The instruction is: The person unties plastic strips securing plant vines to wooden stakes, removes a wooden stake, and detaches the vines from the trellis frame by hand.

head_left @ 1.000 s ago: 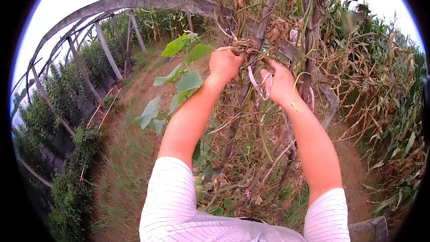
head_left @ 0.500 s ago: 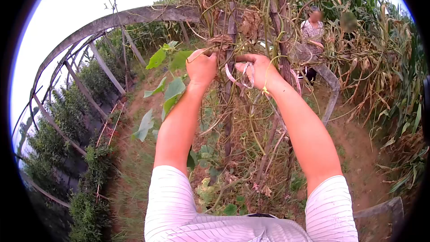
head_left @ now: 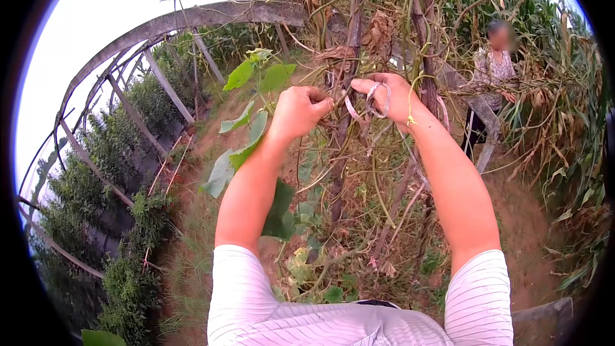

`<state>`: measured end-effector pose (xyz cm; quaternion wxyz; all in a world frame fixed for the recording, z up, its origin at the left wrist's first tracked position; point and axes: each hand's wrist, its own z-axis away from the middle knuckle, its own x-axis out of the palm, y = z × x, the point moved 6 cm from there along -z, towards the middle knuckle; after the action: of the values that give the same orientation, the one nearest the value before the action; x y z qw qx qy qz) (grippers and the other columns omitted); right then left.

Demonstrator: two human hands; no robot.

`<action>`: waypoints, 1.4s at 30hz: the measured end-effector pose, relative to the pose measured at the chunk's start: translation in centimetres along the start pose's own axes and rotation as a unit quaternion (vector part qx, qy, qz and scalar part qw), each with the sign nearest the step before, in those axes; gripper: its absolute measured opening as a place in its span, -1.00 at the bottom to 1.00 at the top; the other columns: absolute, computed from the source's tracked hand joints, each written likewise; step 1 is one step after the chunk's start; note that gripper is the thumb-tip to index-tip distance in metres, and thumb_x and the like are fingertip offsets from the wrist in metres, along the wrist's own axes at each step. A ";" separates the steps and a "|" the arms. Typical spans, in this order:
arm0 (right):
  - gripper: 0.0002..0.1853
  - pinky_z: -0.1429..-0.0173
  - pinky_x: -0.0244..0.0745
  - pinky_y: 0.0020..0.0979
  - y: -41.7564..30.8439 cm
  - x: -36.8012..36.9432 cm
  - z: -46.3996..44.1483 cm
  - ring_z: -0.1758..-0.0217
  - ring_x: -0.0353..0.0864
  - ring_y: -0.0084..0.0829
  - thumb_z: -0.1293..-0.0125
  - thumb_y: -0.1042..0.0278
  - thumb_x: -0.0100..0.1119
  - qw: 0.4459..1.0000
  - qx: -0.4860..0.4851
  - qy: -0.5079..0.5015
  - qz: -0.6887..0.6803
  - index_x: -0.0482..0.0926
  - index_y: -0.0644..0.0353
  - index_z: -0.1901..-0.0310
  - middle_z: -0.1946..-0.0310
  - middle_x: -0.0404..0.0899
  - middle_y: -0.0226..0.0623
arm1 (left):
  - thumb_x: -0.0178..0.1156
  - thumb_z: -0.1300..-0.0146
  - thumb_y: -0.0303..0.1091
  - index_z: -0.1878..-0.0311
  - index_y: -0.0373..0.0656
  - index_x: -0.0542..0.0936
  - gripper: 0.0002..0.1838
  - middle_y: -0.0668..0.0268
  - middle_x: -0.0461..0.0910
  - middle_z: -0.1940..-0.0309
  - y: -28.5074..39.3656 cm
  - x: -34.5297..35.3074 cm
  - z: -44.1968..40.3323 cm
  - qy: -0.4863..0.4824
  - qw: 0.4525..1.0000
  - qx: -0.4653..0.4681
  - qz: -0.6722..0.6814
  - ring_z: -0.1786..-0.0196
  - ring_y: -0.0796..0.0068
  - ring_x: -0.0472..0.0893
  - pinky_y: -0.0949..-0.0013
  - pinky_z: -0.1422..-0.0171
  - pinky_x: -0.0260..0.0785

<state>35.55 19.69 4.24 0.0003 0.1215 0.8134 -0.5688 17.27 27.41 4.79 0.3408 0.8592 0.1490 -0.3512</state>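
My left hand (head_left: 300, 110) is closed in a pinch just left of the upright brown pole (head_left: 346, 96); what lies between its fingertips is too small to name. At the right of the same pole, my right hand (head_left: 392, 97) has its thumb and index finger closed near the stem. A pale pinkish strip (head_left: 379, 101) loops around by its fingers, and its end hangs down along the pole. Dry brown leaves (head_left: 338, 54) bunch above my hands. A thin yellow-green tendril (head_left: 411, 112) crosses my right wrist. Large green leaves (head_left: 246, 125) hang beside my left forearm.
Another person (head_left: 494, 70) stands at the right behind dried vines. Curved grey arch frames (head_left: 160, 25) span the left, over green bushes (head_left: 122, 186). Tall corn (head_left: 570, 128) grows at the right. A second brown pole (head_left: 428, 45) wrapped in vines rises right of my right hand.
My left hand has moved down and away from the pole. My right hand stays near the pole with the strip. The other person has come closer and into fuller view.
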 end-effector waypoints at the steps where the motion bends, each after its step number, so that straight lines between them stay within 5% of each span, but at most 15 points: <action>1: -0.42 0.21 0.53 -0.41 -0.7 -0.3 0.1 0.30 0.64 -0.49 -0.19 -0.08 0.46 0.998 -0.001 0.025 0.055 0.66 0.40 0.10 0.30 0.70 -0.23 | 0.35 -0.17 -0.11 0.16 -0.25 0.74 -0.63 0.05 0.73 0.38 0.2 0.0 0.3 -0.003 1.000 -0.002 0.007 0.31 0.20 0.74 0.22 0.11 0.55; 6: -0.42 0.14 0.53 -0.40 -1.1 0.5 0.6 0.24 0.65 -0.45 -0.12 -0.06 0.53 0.997 0.012 0.019 0.073 0.65 0.37 0.11 0.26 0.70 -0.23 | 0.34 -0.17 -0.20 0.14 -0.27 0.73 -0.67 0.07 0.73 0.41 1.8 0.4 1.9 0.041 0.998 0.034 -0.039 0.36 0.32 0.73 0.28 0.17 0.55; 10: -0.46 0.21 0.52 -0.42 -0.4 0.3 -0.3 0.25 0.63 -0.47 -0.14 0.15 0.54 0.999 -0.024 0.014 0.028 0.60 0.37 -0.02 0.25 0.68 -0.25 | 0.37 -0.14 -0.18 0.03 -0.22 0.73 -0.61 0.08 0.74 0.39 2.7 0.3 2.3 0.050 0.998 0.025 -0.008 0.34 0.31 0.74 0.27 0.14 0.57; 12: -0.51 0.26 0.51 -0.41 -0.2 0.5 -0.2 0.32 0.60 -0.49 -0.17 0.22 0.50 1.000 -0.024 -0.004 0.017 0.60 0.37 -0.03 0.29 0.66 -0.30 | 0.40 -0.10 -0.04 0.08 -0.11 0.77 -0.60 0.03 0.72 0.39 2.8 -0.1 2.4 0.077 0.997 0.005 0.007 0.26 0.06 0.73 0.15 0.07 0.58; 17: -0.66 0.41 0.41 -0.44 -0.2 0.8 0.1 0.45 0.50 -0.57 -0.21 0.32 0.37 1.000 -0.022 -0.006 -0.003 0.60 0.31 0.04 0.40 0.59 -0.40 | 0.42 -0.14 -0.09 0.10 -0.20 0.76 -0.61 0.11 0.72 0.47 1.7 0.7 1.5 0.105 0.994 0.009 0.017 0.44 0.32 0.72 0.27 0.21 0.54; 22: -0.67 0.36 0.39 -0.42 -0.4 1.0 0.3 0.43 0.48 -0.58 -0.21 0.24 0.38 0.999 -0.030 0.013 0.041 0.63 0.27 0.08 0.41 0.58 -0.43 | 0.34 -0.19 -0.01 0.17 -0.12 0.78 -0.64 0.12 0.67 0.57 -0.1 0.3 0.2 0.148 0.987 -0.009 0.058 0.48 0.23 0.69 0.21 0.28 0.49; 24: -0.66 0.31 0.42 -0.42 -0.8 1.2 0.4 0.39 0.50 -0.55 -0.18 0.21 0.30 0.995 -0.009 0.032 0.091 0.60 0.32 0.15 0.42 0.57 -0.37 | 0.35 -0.13 0.02 0.30 -0.08 0.80 -0.66 0.08 0.68 0.50 -0.1 -0.2 -0.2 0.241 0.970 -0.009 0.040 0.37 0.06 0.69 0.11 0.20 0.52; 28: -0.49 0.11 0.46 -0.37 -2.3 1.5 1.9 0.24 0.56 -0.43 -0.16 0.08 0.31 0.990 -0.017 0.059 0.125 0.60 0.43 0.06 0.30 0.64 -0.25 | 0.36 -0.11 0.05 0.36 -0.11 0.79 -0.63 0.10 0.67 0.54 -1.1 -0.2 -1.1 0.214 0.974 -0.055 0.059 0.39 0.06 0.69 0.10 0.19 0.52; 29: -0.61 0.16 0.48 -0.44 -2.4 1.2 1.8 0.30 0.58 -0.51 -0.24 0.13 0.30 0.985 -0.031 0.057 0.161 0.67 0.34 0.11 0.32 0.69 -0.32 | 0.36 -0.11 0.05 0.36 -0.11 0.79 -0.63 0.10 0.67 0.54 -1.0 -0.2 -1.1 0.214 0.973 -0.054 0.061 0.39 0.06 0.69 0.10 0.19 0.52; 34: -0.63 0.23 0.43 -0.44 -1.5 0.9 1.2 0.36 0.55 -0.52 -0.24 0.12 0.30 0.986 -0.017 0.047 0.158 0.68 0.33 0.18 0.38 0.66 -0.34 | 0.29 -0.18 0.08 0.41 -0.09 0.77 -0.60 0.08 0.68 0.50 0.2 0.5 -1.5 0.286 0.956 0.027 -0.051 0.39 -0.01 0.67 0.07 0.21 0.53; 38: -0.64 0.29 0.38 -0.42 -0.5 1.2 1.0 0.41 0.50 -0.53 -0.23 0.12 0.31 0.988 0.013 -0.017 0.156 0.68 0.34 0.23 0.43 0.61 -0.35 | 0.24 -0.28 0.00 0.19 -0.14 0.76 -0.63 0.02 0.71 0.30 0.7 1.2 -2.1 0.201 0.979 -0.021 0.005 0.20 0.01 0.70 0.11 0.06 0.54; 42: -0.63 -0.01 0.48 -0.36 0.9 -0.2 0.6 0.17 0.63 -0.34 -0.21 0.23 0.25 0.976 -0.007 0.040 0.215 0.67 0.40 0.12 0.27 0.70 -0.23 | 0.24 -0.30 -0.18 0.06 -0.15 0.74 -0.71 0.06 0.73 0.29 0.0 1.7 -2.6 0.170 0.981 -0.003 0.091 0.21 0.17 0.73 0.23 0.05 0.52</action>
<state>35.84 19.37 3.17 0.0911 0.3161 0.7715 -0.5446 19.80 29.17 4.93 0.3433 0.9154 0.1273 -0.1674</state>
